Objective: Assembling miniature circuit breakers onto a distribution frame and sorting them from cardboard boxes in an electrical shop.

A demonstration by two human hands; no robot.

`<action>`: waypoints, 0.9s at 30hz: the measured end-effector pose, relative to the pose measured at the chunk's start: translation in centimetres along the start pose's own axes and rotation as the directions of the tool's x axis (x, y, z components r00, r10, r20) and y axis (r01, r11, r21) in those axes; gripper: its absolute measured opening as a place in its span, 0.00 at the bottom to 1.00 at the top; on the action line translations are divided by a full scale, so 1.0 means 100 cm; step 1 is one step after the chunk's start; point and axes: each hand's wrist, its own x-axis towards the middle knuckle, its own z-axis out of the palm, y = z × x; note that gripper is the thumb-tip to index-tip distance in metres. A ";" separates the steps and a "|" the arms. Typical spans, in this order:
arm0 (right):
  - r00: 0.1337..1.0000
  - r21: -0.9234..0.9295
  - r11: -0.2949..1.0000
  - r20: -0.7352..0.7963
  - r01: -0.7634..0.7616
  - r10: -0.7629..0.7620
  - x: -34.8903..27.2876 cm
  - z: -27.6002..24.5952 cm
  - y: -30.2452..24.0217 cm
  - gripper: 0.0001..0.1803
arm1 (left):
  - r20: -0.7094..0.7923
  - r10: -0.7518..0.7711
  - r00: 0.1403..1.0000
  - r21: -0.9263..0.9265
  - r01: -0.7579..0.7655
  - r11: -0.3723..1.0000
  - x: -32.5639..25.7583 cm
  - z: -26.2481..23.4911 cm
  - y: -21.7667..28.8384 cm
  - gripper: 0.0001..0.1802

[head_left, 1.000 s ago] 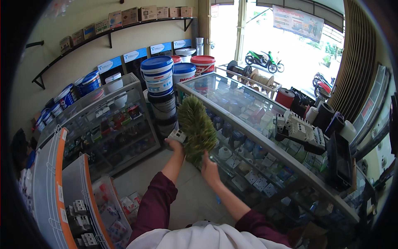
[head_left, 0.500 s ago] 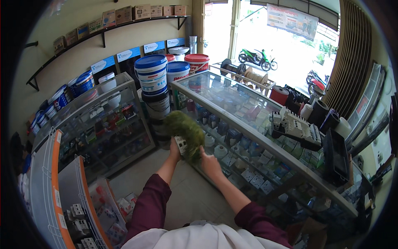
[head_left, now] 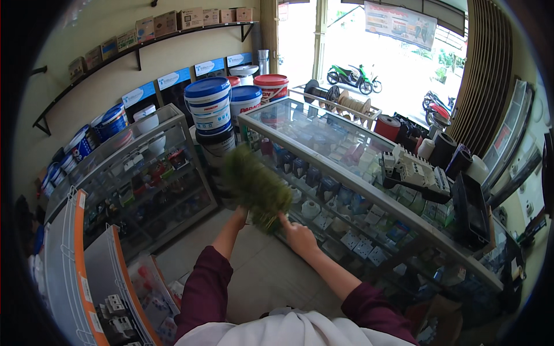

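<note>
A green, fluffy duster (head_left: pixel 257 187), smeared by motion, is in front of me between my hands. My right hand (head_left: pixel 298 235) is closed around its handle end, at the duster's lower right. My left hand (head_left: pixel 237 218) is partly hidden behind the duster's lower left edge. Half a second ago this hand held a small white block like a circuit breaker; the duster now covers it. Both hands are over the floor, beside the glass display counter (head_left: pixel 369 222).
Stacked paint buckets (head_left: pixel 209 106) stand between this counter and a second glass cabinet (head_left: pixel 144 173). White breakers on a black base (head_left: pixel 415 173) lie on the right counter. An orange-edged rack (head_left: pixel 81 254) is near on the left. A cardboard box (head_left: pixel 441 320) sits low right.
The duster has swept over the white block, covering it and most of the left hand. My right hand has moved slightly right and down.
</note>
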 end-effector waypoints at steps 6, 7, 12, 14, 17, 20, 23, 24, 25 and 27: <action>0.987 0.067 0.988 -0.073 -0.136 0.141 0.036 -0.008 0.017 0.29 | 0.115 -0.121 0.986 -0.061 0.128 0.990 0.022 -0.017 0.002 0.27; 0.980 0.105 0.979 -0.083 -0.174 0.183 0.040 -0.016 0.016 0.33 | 0.144 -0.137 0.980 -0.130 0.156 0.979 0.025 -0.022 0.003 0.27; 0.900 0.360 0.933 -0.403 -0.011 0.166 0.072 -0.047 0.066 0.30 | 0.390 -0.159 0.907 -0.336 0.300 0.893 0.031 -0.007 0.015 0.26; 0.881 0.395 0.918 -0.427 -0.022 0.204 0.093 -0.068 0.077 0.29 | 0.467 -0.156 0.870 -0.350 0.344 0.872 0.034 0.001 0.024 0.26; 0.841 0.510 0.835 -0.343 -0.207 0.418 0.126 -0.083 0.097 0.28 | 0.435 -0.250 0.865 -0.359 0.421 0.833 0.033 0.012 0.036 0.25; 0.799 0.523 0.807 -0.343 -0.274 0.494 0.161 -0.084 0.121 0.29 | 0.448 -0.257 0.856 -0.331 0.425 0.842 0.039 0.021 0.049 0.25; 0.767 0.526 0.800 -0.374 -0.289 0.522 0.202 -0.071 0.150 0.30 | 0.486 -0.247 0.838 -0.342 0.442 0.829 0.046 0.027 0.063 0.28; 0.761 0.532 0.796 -0.377 -0.288 0.528 0.218 -0.061 0.164 0.30 | 0.503 -0.259 0.825 -0.323 0.457 0.829 0.049 0.036 0.068 0.29; 0.737 0.494 0.824 -0.441 -0.278 0.512 0.234 -0.049 0.179 0.32 | 0.519 -0.271 0.811 -0.304 0.471 0.828 0.052 0.043 0.074 0.31; 0.719 0.457 0.851 -0.497 -0.259 0.486 0.255 -0.041 0.191 0.34 | 0.530 -0.275 0.802 -0.297 0.479 0.826 0.055 0.052 0.084 0.33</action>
